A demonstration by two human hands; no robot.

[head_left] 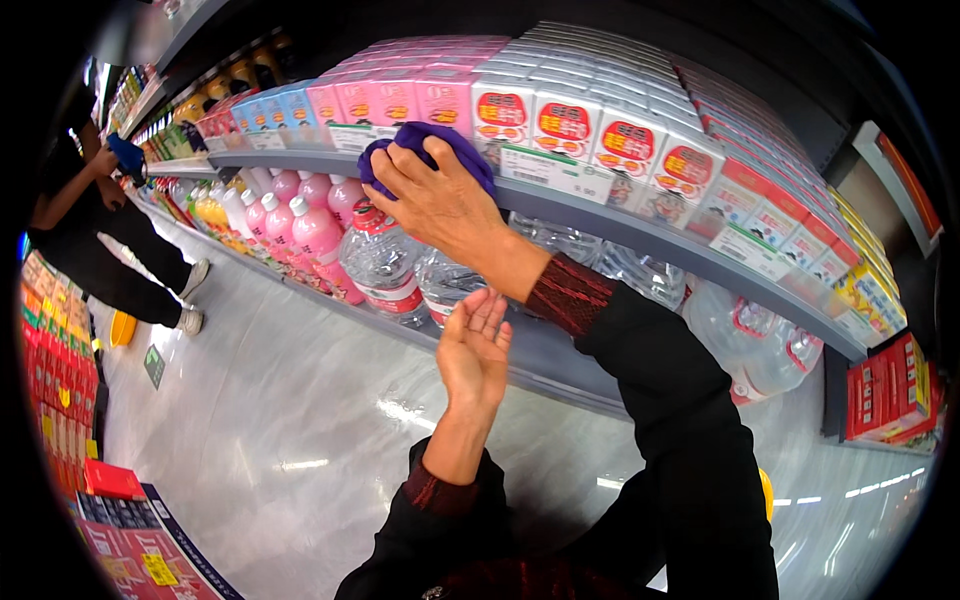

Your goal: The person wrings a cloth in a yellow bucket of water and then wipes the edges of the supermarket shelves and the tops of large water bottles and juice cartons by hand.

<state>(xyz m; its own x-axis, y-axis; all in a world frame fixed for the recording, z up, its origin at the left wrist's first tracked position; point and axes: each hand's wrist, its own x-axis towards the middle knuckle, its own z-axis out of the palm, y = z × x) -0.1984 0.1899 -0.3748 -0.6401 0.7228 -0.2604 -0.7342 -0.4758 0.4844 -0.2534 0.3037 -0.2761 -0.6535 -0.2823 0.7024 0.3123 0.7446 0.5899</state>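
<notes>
A bunched purple cloth (450, 147) is under the fingers of my right hand (440, 205), which presses it against the front edge of the grey shelf (620, 212). Pink cartons (395, 97) and white cartons with red labels (565, 125) stand in rows just behind the cloth. Below and nearer, my left hand (475, 345) hangs palm up with its fingers loosely bent, holding nothing. Beyond its fingertips stand large clear water bottles (385, 265) on the bottom shelf. Part of the cloth is hidden by my right hand.
Pink bottles (310, 235) line the lower shelf to the left. At the far left a person in dark clothes (120, 240) stands in the aisle holding a blue cloth (126, 155), near a yellow container (123, 328). Red boxes (890, 390) sit at the right; stacked goods (60, 390) border the left.
</notes>
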